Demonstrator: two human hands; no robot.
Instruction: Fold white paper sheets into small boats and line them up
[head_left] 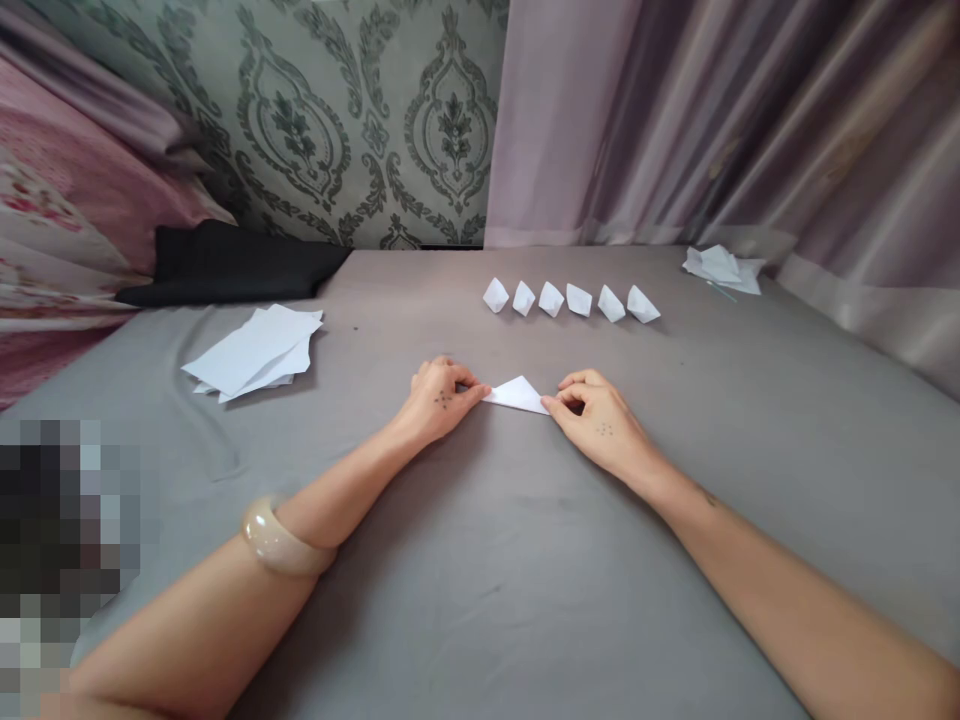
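A small white folded paper [519, 393], triangular in outline, lies low over the grey cloth between my two hands. My left hand [445, 400] pinches its left corner between thumb and fingers. At the opposite corner, my right hand [600, 420] grips the paper in the same way. The paper's peak points away from me. Beyond it stands a row of several small folded paper shapes [551, 299], angular and white, spaced slightly apart.
To the left lies a loose stack of white paper sheets [255, 350]. More paper pieces [720, 265] sit at the far right, with a thin stick-like item beside them. Black fabric [240, 262] is at the back left. Curtains [585, 120] and a patterned wall [360, 120] border the grey cloth [480, 600].
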